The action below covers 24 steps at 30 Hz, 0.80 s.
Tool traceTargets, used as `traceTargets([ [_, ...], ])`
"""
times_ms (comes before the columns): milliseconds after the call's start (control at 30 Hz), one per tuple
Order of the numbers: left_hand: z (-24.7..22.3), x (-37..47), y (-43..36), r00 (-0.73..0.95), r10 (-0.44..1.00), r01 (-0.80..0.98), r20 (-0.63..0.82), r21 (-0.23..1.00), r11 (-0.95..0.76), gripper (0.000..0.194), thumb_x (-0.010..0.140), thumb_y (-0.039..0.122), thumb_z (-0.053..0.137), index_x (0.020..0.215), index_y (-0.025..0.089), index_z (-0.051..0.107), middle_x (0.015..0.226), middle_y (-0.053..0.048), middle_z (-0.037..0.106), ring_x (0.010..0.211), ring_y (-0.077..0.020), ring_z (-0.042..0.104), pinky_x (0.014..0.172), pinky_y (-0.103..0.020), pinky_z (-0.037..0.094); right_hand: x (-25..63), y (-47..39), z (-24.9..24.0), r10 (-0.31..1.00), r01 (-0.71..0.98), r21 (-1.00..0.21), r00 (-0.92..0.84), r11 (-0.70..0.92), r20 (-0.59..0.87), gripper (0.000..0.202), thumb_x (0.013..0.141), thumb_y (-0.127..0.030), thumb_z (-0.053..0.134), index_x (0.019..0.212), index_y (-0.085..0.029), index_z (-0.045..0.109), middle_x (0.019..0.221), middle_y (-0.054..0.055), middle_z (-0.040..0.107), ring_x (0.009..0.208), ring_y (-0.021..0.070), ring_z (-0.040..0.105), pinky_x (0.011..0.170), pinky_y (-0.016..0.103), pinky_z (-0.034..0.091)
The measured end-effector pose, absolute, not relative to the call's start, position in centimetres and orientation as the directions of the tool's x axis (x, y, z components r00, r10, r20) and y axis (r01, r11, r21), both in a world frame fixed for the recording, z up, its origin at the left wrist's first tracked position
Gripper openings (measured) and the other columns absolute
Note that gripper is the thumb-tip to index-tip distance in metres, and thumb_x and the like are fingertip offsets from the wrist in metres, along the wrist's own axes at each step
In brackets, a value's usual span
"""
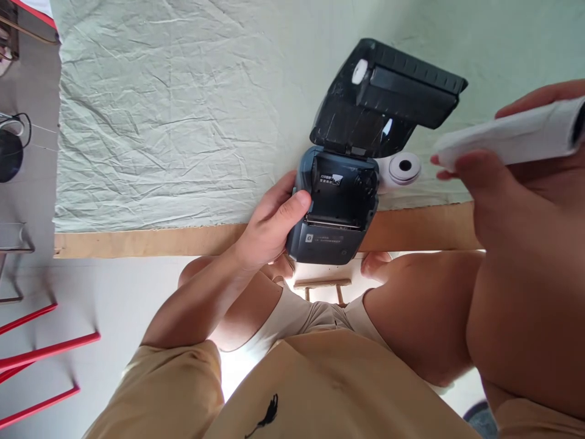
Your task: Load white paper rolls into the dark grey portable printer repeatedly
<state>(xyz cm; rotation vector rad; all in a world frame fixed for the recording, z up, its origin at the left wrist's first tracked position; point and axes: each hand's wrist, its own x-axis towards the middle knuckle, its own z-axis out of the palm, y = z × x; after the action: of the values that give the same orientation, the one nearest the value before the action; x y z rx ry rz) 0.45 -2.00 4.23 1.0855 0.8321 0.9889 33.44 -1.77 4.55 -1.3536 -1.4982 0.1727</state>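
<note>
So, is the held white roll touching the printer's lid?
Apart: the head view shows green cloth in the gap between the roll and the open lid.

Before you, a wrinkled pale-green cloth covers the desk up to its bare wooden edge; at your left, red bars show against the pale floor, brightly lit beneath you.

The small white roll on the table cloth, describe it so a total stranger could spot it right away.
On the pale green cloth, find the dark device with its lid flipped open, gripped by the left hand. Just right of its body sits a small white roll. Unlike the longer white roll in the right hand, it rests on the cloth, dark centre hole facing up.
</note>
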Motion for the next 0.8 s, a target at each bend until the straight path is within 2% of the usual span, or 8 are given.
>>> traceTargets([
  [67,4.1,0.4,-2.0,0.357,0.932,-0.249,-0.056,0.956,0.153,0.066,0.113,0.088,0.081,0.132,0.027,0.096,0.102,-0.005,0.093,0.081,-0.0252,0.082,0.083,-0.042,0.074,34.8,-0.9,3.8,0.767,0.756,-0.577,0.159,0.31,0.621,0.049,0.091,-0.073,0.108,0.117,-0.033,0.096,0.102,0.004,0.09,0.083,0.0233,0.079,0.065,0.042,0.054],
  [167,4.0,0.5,-2.0,0.357,0.934,-0.27,-0.025,0.954,0.129,0.068,0.114,0.091,0.079,0.13,0.027,0.096,0.097,-0.004,0.092,0.071,-0.0226,0.08,0.082,-0.042,0.075,36.2,-0.7,3.5,0.816,0.849,-0.486,0.124,0.207,0.565,0.037,0.083,-0.057,0.108,0.104,-0.032,0.089,0.094,0.004,0.089,0.077,0.0228,0.076,0.065,0.043,0.053],
  [233,4.1,0.6,-1.9,0.361,0.932,-0.265,-0.03,0.955,0.134,0.07,0.113,0.093,0.079,0.129,0.027,0.095,0.095,-0.003,0.091,0.068,-0.0222,0.079,0.082,-0.043,0.077,36.7,-1.0,3.5,0.85,0.874,-0.452,0.096,0.177,0.519,0.03,0.085,-0.045,0.095,0.109,-0.033,0.085,0.099,0.003,0.09,0.08,0.024,0.077,0.068,0.043,0.057],
  [333,4.2,0.7,-1.9,0.372,0.927,-0.266,-0.052,0.951,0.16,0.066,0.112,0.09,0.083,0.128,0.027,0.095,0.095,-0.003,0.093,0.069,-0.0231,0.083,0.079,-0.042,0.078,36.8,-1.4,3.6,0.871,0.908,-0.393,0.069,0.147,0.486,0.034,0.083,-0.037,0.083,0.116,-0.031,0.079,0.113,0.006,0.09,0.098,0.0291,0.083,0.083,0.046,0.067],
  [533,4.3,0.8,-1.9,0.388,0.921,-0.295,-0.025,0.944,0.15,0.059,0.117,0.081,0.08,0.131,0.026,0.095,0.095,-0.003,0.095,0.063,-0.0223,0.081,0.068,-0.039,0.071,37.5,-0.5,2.9,0.978,0.915,-0.402,0.104,-0.023,0.181,0.04,0.087,-0.041,0.095,0.119,-0.032,0.073,0.112,0.007,0.086,0.095,0.0292,0.079,0.089,0.049,0.065],
  [600,4.4,0.9,-1.9,0.387,0.922,-0.299,-0.024,0.942,0.15,0.054,0.118,0.077,0.081,0.131,0.026,0.095,0.097,-0.003,0.095,0.062,-0.0219,0.08,0.067,-0.039,0.07,37.7,-0.6,3.0,0.97,0.925,-0.379,0.06,0.035,0.236,0.041,0.092,-0.042,0.097,0.125,-0.032,0.074,0.126,0.009,0.089,0.108,0.0319,0.083,0.096,0.052,0.067],
  [700,4.3,0.9,-1.9,0.379,0.925,-0.311,-0.025,0.938,0.153,0.047,0.116,0.07,0.084,0.13,0.027,0.096,0.099,-0.003,0.095,0.065,-0.0221,0.08,0.066,-0.039,0.067,36.9,-1.6,4.0,0.865,0.926,-0.306,-0.039,0.219,0.5,0.032,0.102,-0.042,0.091,0.13,-0.031,0.078,0.14,0.011,0.09,0.133,0.0389,0.086,0.11,0.062,0.07],
  [800,4.2,0.9,-1.8,0.367,0.93,-0.315,-0.017,0.939,0.141,0.049,0.113,0.072,0.087,0.126,0.026,0.096,0.101,-0.004,0.093,0.071,-0.0222,0.079,0.067,-0.038,0.067,34.1,-3.0,5.1,0.7,0.888,-0.237,-0.124,0.395,0.703,0.022,0.111,-0.04,0.081,0.133,-0.032,0.082,0.122,0.008,0.089,0.12,0.037,0.089,0.097,0.056,0.073],
])
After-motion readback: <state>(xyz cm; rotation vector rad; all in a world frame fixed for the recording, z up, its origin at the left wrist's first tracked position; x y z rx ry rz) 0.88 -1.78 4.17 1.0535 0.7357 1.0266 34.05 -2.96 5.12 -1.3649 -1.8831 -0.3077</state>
